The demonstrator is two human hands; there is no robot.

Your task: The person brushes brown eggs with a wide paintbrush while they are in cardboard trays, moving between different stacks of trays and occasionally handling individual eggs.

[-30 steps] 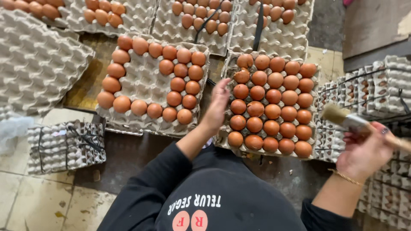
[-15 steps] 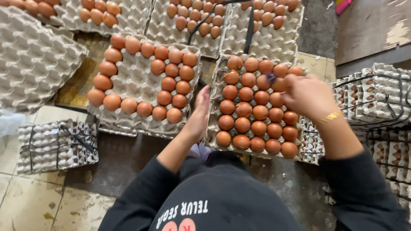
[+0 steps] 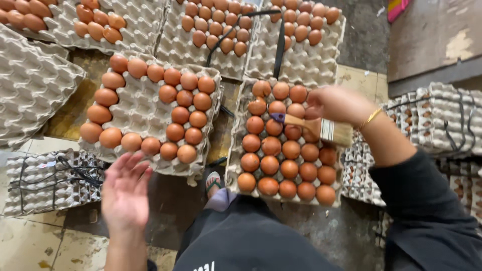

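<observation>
Two hands work over grey pulp egg trays: the right hand (image 3: pixel 337 103) grips a wooden-handled flat paintbrush (image 3: pixel 321 128), bristles lying across the brown eggs (image 3: pixel 271 145) of the full tray (image 3: pixel 235 150), while the left hand (image 3: pixel 124 188) hovers open and empty, near the half-filled tray (image 3: pixel 135 108)

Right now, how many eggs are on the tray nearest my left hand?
22 eggs: six along the far edge of the tray, four down its left, five along the near edge, seven inside. None look hidden.
</observation>
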